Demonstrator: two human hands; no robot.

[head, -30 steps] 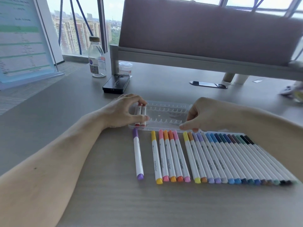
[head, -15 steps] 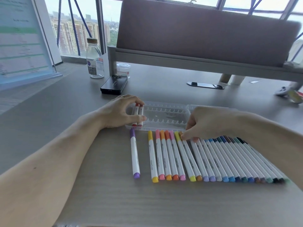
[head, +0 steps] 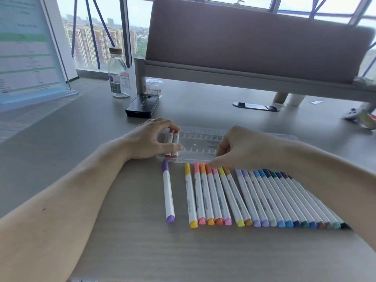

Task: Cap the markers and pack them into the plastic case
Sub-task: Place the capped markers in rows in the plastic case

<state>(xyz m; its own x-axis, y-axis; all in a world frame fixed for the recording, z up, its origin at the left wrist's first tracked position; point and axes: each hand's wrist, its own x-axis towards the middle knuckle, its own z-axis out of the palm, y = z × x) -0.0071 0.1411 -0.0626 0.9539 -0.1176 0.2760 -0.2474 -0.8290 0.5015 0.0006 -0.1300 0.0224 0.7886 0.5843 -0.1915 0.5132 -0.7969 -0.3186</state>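
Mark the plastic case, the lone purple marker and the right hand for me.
plastic case (head: 201, 142), head view, bare ridged floor.
purple marker (head: 168, 192), head view, middle of the white barrel.
right hand (head: 240, 147), head view, back of the hand.

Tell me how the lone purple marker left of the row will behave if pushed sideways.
The purple marker looks round and lies alone on the smooth table, so it would probably roll. Its slim plastic barrel suggests it is stiff and light.
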